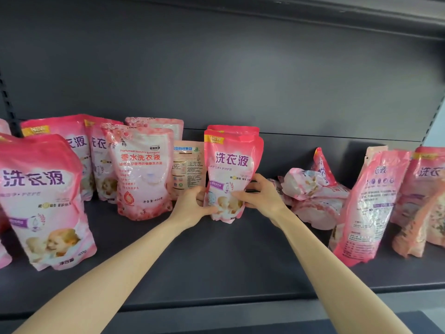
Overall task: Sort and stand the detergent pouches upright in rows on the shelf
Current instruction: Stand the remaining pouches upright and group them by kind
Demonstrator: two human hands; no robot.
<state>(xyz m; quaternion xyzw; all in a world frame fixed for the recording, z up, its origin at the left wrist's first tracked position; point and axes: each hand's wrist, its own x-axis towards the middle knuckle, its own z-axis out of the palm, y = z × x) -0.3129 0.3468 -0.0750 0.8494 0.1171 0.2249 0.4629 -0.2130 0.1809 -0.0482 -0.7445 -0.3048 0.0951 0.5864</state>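
**Half-seen pouches, cropped edges**

Behind the held pouch (231, 162), a second pouch (232, 128) shows only its top strip. The beige pouch (187, 167) is covered on both sides by its neighbours, and its fine print is too small to read. The rear floral pouch (154, 122) shows just its top. The left picture edge cuts the corner pouch (3, 127), and the right edge cuts the end pouch (431, 174). The right hand (261, 195) hides part of the crumpled heap (313, 189).

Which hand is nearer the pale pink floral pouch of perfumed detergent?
Left. The left hand grips the upright deep-pink pouch's left edge, just right of the pale pink floral pouch; the right hand holds the far edge.
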